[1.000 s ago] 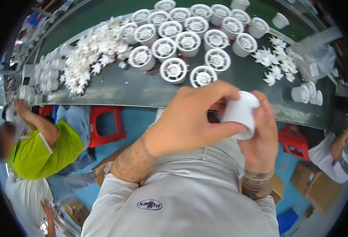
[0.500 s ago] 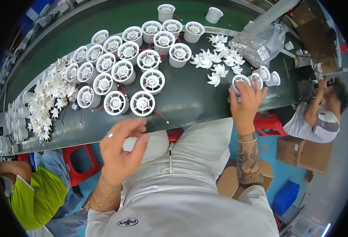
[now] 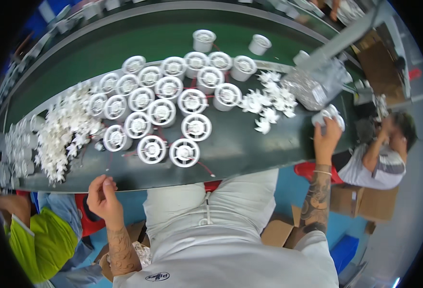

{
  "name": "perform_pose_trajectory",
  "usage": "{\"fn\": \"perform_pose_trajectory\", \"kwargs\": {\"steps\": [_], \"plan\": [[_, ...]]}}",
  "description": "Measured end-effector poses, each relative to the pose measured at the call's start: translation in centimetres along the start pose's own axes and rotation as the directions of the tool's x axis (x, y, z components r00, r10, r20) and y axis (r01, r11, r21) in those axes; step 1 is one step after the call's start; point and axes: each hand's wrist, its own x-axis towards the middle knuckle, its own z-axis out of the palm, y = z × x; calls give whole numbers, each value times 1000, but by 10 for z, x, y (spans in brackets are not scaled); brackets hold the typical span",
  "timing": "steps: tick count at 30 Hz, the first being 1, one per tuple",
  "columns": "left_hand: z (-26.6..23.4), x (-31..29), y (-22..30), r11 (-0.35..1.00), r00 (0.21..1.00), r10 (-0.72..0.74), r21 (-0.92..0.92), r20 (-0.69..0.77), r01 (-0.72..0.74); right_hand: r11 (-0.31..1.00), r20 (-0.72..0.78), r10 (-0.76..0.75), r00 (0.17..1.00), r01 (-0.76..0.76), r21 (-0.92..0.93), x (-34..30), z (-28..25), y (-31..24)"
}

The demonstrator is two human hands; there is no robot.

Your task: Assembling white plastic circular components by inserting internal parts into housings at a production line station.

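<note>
My right hand point(image 3: 327, 138) reaches over the right end of the table, fingers closed round white cup-shaped fan housings point(image 3: 328, 114); the hand hides part of them, and they blur together. At the table's front edge on the left, my left hand point(image 3: 105, 202) is held with curled fingers and thumb drawn together, with nothing visible in it. Beyond it stand many white round fan housings point(image 3: 151, 149) with spoked tops, some trailing red wires. White star-shaped fan blades point(image 3: 268, 115) lie in a small group left of my right hand.
A large heap of white fan blades point(image 3: 67, 127) covers the left of the dark table. A clear plastic bag of small parts point(image 3: 305, 89) lies behind my right hand. Two housings stand on the green conveyor belt point(image 3: 158, 41). Co-workers sit at left point(image 3: 43, 240) and right point(image 3: 377, 161).
My right hand has moved rightward, with the small group of housings now bunched under it. My left hand has moved left and its fingers have closed. The view has shifted slightly.
</note>
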Motion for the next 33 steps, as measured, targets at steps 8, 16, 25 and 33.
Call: {"fn": "perform_pose_trajectory", "kwargs": {"steps": [8, 16, 25, 33], "plan": [[13, 11, -14, 997, 992, -72, 13, -101, 74, 868, -22, 35, 999, -20, 496, 108, -2, -133], [16, 25, -31, 998, 987, -63, 8, -150, 65, 739, 455, -514, 727, 106, 665, 258, 124, -285], [-26, 85, -48, 634, 965, 248, 767, -83, -97, 483, 314, -508, 802, -37, 875, 256, 55, -346], [-18, 105, -49, 709, 988, 33, 701, -152, 84, 764, 414, -418, 808, 66, 642, 94, -117, -261]]}}
